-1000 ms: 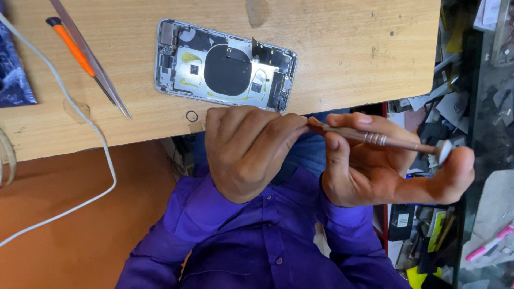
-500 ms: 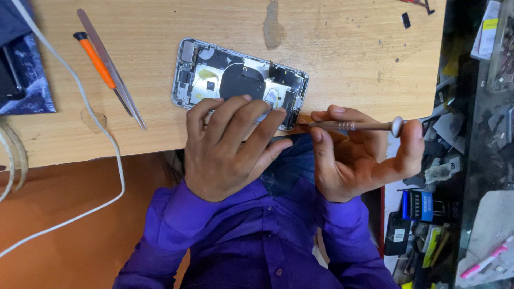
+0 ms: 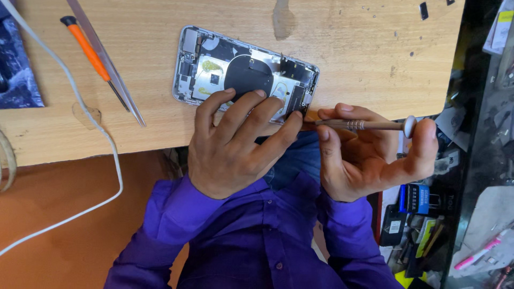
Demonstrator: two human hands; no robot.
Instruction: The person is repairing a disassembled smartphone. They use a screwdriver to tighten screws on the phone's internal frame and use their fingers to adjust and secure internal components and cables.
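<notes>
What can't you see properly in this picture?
- Head view: screwdriver tip, hidden behind the left hand fingers.
- Phone near edge, covered by those fingers.
- Tweezers top, cut off by the picture's edge.
- Clutter right of the table: dark and blurred.

Opened phone (image 3: 243,72) on table (image 3: 348,64)

Off the worktop's right edge, small packages are lying in the clutter below: a blue box (image 3: 416,198) with dark stripes, a black pack (image 3: 392,231) bearing a white label beneath it, and a yellow-edged packet (image 3: 500,29) showing near the upper right corner.
</notes>
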